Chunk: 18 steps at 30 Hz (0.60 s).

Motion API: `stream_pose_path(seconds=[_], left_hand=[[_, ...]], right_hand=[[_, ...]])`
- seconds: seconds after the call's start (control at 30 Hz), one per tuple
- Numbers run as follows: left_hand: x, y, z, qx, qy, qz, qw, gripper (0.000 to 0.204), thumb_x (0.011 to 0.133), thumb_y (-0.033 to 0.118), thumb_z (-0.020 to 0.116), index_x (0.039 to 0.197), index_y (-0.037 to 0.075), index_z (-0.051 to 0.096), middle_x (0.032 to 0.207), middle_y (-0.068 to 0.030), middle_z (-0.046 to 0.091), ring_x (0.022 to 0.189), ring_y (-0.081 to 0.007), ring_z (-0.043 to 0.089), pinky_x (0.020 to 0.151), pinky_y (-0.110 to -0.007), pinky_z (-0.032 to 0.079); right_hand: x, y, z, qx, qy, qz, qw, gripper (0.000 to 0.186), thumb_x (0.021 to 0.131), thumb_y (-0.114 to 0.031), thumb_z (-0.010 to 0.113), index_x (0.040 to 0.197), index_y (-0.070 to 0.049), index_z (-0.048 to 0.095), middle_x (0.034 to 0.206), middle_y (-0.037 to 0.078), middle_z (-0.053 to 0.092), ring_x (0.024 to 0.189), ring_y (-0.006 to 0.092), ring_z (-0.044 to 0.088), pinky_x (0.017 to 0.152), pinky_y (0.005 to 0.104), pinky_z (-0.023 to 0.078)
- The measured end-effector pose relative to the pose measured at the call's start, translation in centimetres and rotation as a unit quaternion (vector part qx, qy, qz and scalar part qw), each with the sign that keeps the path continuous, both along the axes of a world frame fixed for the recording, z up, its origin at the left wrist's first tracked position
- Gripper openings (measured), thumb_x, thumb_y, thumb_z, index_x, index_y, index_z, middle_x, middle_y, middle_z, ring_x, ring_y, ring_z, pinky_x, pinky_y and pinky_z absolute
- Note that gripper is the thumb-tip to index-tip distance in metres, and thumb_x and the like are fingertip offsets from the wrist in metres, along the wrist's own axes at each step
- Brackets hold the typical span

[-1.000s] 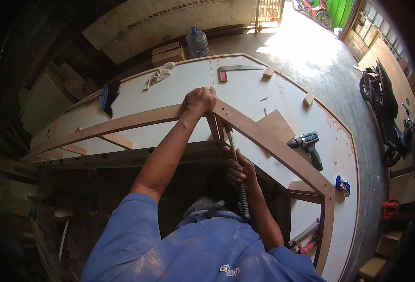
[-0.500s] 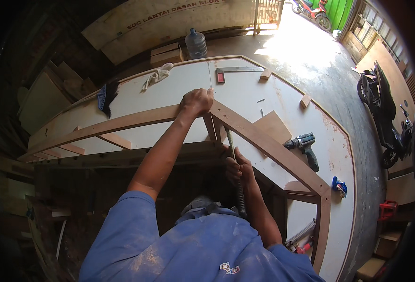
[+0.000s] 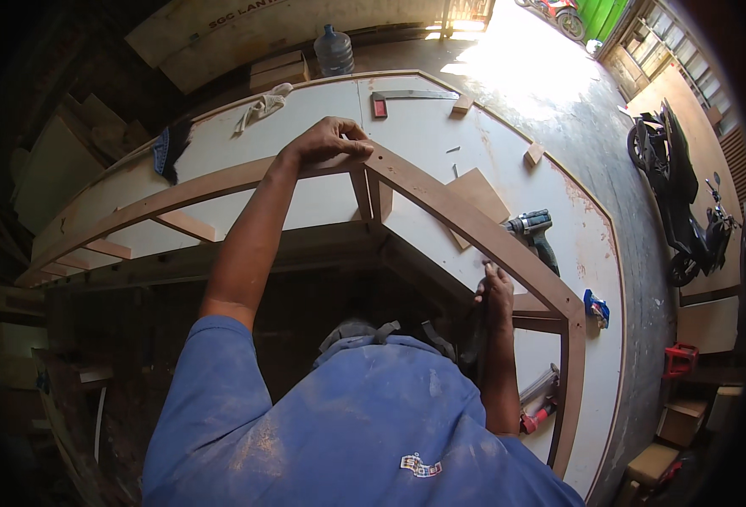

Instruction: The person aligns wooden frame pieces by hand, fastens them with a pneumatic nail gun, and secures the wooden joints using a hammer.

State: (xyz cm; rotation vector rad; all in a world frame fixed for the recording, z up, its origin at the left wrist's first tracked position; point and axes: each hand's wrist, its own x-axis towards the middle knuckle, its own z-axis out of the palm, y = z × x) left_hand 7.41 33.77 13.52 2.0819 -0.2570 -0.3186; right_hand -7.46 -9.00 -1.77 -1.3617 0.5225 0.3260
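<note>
A brown wooden frame (image 3: 466, 224) with angled corners and short cross pieces stands on a white panel (image 3: 440, 135). My left hand (image 3: 326, 142) is at its front corner, with fingers bent and their tips pressed on the top of the joint. Lower on the right, my right hand (image 3: 497, 294) is closed beside the inner side of the frame. Something dark and long runs down from it, mostly hidden against the shadow. A cordless drill (image 3: 535, 237) lies on the panel behind the frame, near a thin square board (image 3: 481, 196).
On the panel lie a try square (image 3: 380, 106), small wood blocks (image 3: 462, 103), a cloth glove (image 3: 263, 108), a brush (image 3: 168, 152) and a blue packet (image 3: 595, 308). A large water bottle (image 3: 334, 52) stands beyond it. A black motorcycle (image 3: 677, 194) and red stool (image 3: 681, 361) are at right.
My right hand has moved right, away from the corner, and the slim tool with a black ribbed part no longer shows clearly. My left fingers have shifted onto the joint. The view has shifted slightly.
</note>
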Motion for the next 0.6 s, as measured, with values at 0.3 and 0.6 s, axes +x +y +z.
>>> stream_pose_path(seconds=[0.3, 0.6], left_hand=[[-2.4, -2.2, 0.9, 0.144, -0.031, 0.079, 0.986, 0.067, 0.066, 0.059, 0.085, 0.096, 0.001, 0.073, 0.092, -0.0105, 0.07, 0.087, -0.0205, 0.067, 0.082, -0.033, 0.052], [-6.1, -7.0, -2.4, 0.195, -0.463, 0.302, 0.81, 0.022, 0.087, 0.022, 0.072, 0.085, 0.003, 0.063, 0.085, -0.0152, 0.063, 0.08, -0.0347, 0.063, 0.072, -0.042, 0.051]], right_hand=[[5.0, -5.3, -9.9, 0.002, -0.084, -0.171, 0.982, 0.021, 0.095, -0.023, 0.064, 0.105, -0.006, 0.058, 0.073, 0.004, 0.057, 0.054, 0.015, 0.053, 0.049, 0.0294, 0.048], [10.6, -10.2, -15.7, -0.331, -0.152, -0.207, 0.908, 0.044, 0.082, -0.022, 0.077, 0.116, 0.0, 0.059, 0.093, 0.011, 0.066, 0.079, 0.0273, 0.066, 0.073, 0.0396, 0.055]])
